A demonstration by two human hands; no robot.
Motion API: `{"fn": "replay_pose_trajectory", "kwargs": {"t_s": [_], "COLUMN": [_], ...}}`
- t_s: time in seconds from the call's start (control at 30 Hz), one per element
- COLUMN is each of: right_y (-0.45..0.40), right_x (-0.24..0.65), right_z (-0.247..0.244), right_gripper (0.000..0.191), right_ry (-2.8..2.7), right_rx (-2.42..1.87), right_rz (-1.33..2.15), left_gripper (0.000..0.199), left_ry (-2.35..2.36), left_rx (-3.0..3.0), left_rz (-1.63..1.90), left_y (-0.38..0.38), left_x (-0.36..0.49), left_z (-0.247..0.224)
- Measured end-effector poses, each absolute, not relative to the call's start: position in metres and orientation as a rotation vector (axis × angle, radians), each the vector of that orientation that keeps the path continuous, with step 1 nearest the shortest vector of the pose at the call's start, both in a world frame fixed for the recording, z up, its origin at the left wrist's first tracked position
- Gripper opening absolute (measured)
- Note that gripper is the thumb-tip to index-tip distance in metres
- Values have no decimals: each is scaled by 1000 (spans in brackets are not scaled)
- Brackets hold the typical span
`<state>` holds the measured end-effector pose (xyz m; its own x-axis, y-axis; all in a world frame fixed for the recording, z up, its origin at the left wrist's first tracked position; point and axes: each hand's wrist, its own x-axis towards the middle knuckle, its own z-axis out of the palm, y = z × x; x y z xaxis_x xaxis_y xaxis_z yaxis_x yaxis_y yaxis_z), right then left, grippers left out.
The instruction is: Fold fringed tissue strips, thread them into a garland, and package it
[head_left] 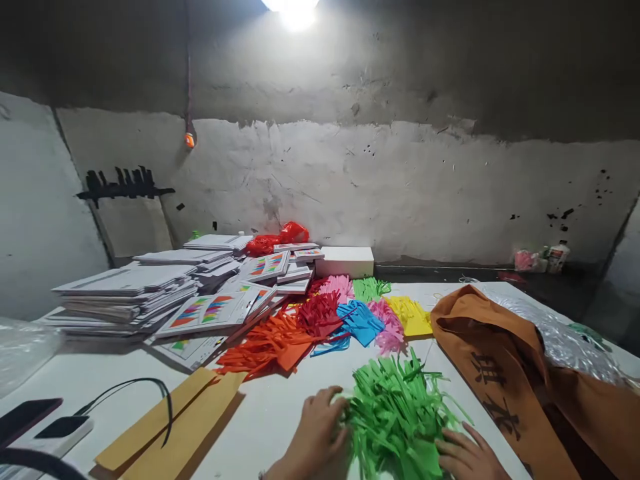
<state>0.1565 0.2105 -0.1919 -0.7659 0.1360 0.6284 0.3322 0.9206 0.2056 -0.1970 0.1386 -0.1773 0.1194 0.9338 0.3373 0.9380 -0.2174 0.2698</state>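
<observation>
A big bunch of green fringed tissue paper (395,413) lies at the front of the white table, its strips loose and tangled. At its left side is my left hand (320,433), fingers bent and a little apart, the tips against the strips. My right hand (470,455) rests by the lower right edge of the bunch with its fingers spread, touching the paper. Neither hand appears closed on it. Just behind lie more fringed bunches: orange (270,343), dark red (323,313), blue (361,321), pink (390,327) and yellow (410,315).
Stacked flat white packets (130,293) and printed cards (215,310) fill the left back. A tan cardboard strip (175,427), a phone (27,420) and a cable lie front left. Brown cloth (505,373) and clear plastic (565,333) cover the right. A white box (346,261) stands behind.
</observation>
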Motion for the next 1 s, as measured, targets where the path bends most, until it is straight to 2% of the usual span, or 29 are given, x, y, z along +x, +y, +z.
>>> {"fn": "replay_pose_trajectory", "kwargs": {"t_s": [0.1,0.17,0.23,0.3,0.47,0.63,0.73,0.8,0.87,1.0], "right_y": [186,165,146,134,145,152,135,123,116,115], "right_x": [147,130,109,89,104,152,128,97,70,56], "right_z": [-187,-188,-193,-202,-219,-196,-171,-160,-159,-168], "right_gripper": [26,35,30,26,34,25,21,26,13,21], "right_ry": [-2433,-2484,-2481,-2418,-2326,-1952,-2016,-2275,-2438,-2472], "right_rx": [-490,-642,-815,-938,-945,-1127,-895,-756,-679,-732], "right_rz": [-400,-312,-235,-257,-615,-729,-570,-394,-224,-25], "left_gripper": [52,51,45,35,14,14,18,16,12,10], "left_ry": [-2090,-1780,-1348,-1169,-1566,-1918,-1954,-1912,-1841,-1652], "left_rx": [-2058,-2242,-2588,-2775,-2714,-2610,-2554,-2559,-2588,-2594], "left_rz": [-848,-915,-844,-724,-647,-898,-1093,-1137,-1101,-975], "left_y": [120,115,115,120,134,109,93,87,85,84], "left_x": [-192,-169,-142,-123,-128,-150,-149,-145,-143,-146], "left_z": [-161,-156,-157,-162,-175,-183,-188,-188,-185,-177]}}
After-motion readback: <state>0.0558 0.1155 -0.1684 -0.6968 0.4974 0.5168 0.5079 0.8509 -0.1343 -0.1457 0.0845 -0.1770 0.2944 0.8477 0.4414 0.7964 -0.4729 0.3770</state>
